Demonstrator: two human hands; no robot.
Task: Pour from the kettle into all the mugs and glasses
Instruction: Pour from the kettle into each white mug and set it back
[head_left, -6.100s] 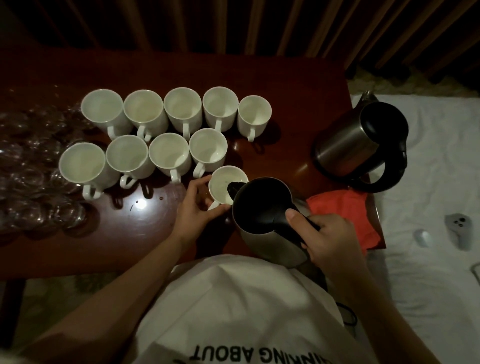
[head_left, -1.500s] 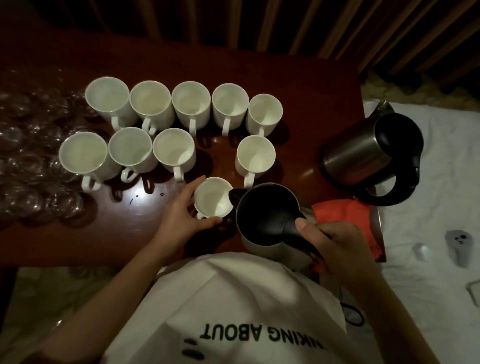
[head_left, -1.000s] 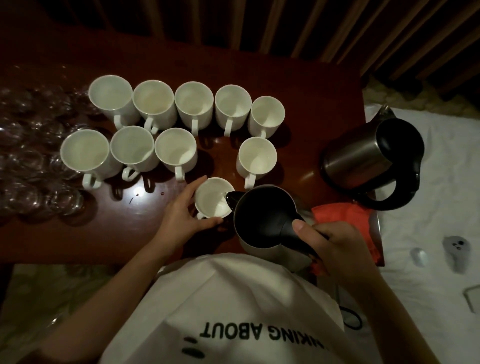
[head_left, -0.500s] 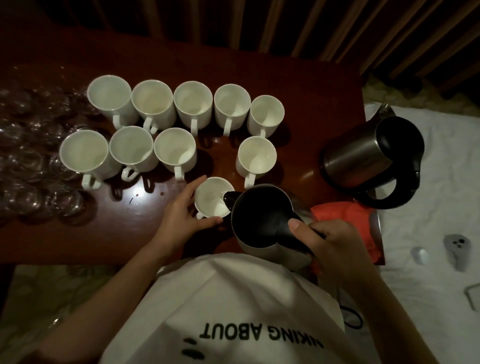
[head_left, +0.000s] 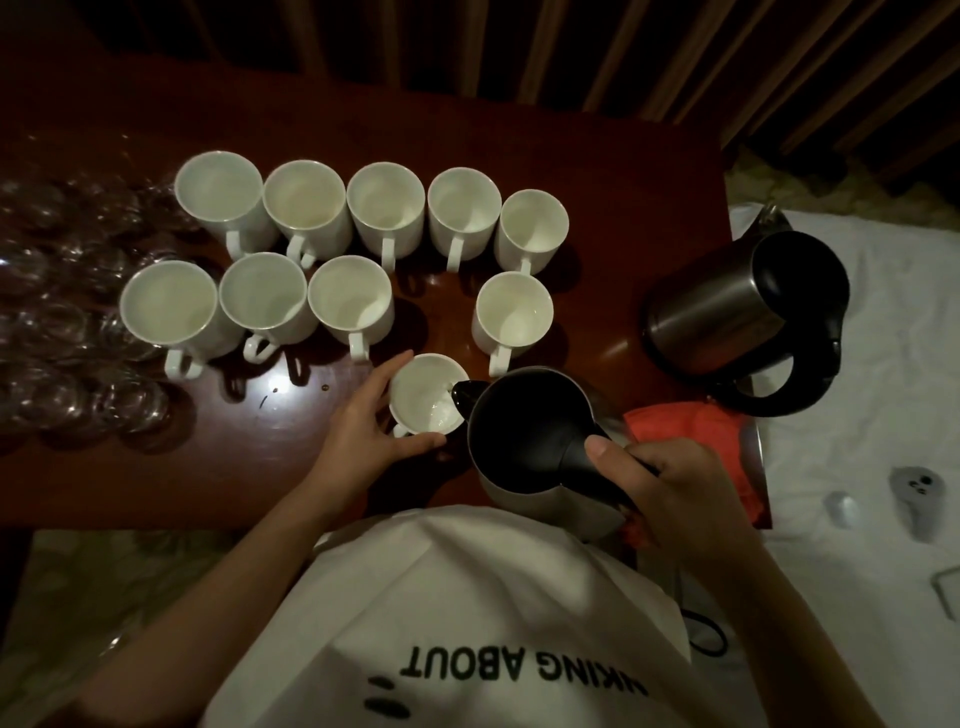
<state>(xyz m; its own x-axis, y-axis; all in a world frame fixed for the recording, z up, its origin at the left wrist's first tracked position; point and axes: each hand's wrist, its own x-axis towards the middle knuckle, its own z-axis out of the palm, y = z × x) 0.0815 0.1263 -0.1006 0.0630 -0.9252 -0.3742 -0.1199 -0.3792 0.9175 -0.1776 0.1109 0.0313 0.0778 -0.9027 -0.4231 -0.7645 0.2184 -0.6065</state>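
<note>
While the left hand still cups the mug by the tabletop's near edge, the right hand's fingers, clamped on the kettle, have tipped its spout further over the rim.

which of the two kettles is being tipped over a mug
The steel kettle with the black lid nearest the person, spout over the held white mug; the other steel kettle stands apart.

On the table, five mugs form the far row, three mugs a nearer one, glasses to their left. A kettle tilts over the nearest mug; a second kettle stands right.
</note>
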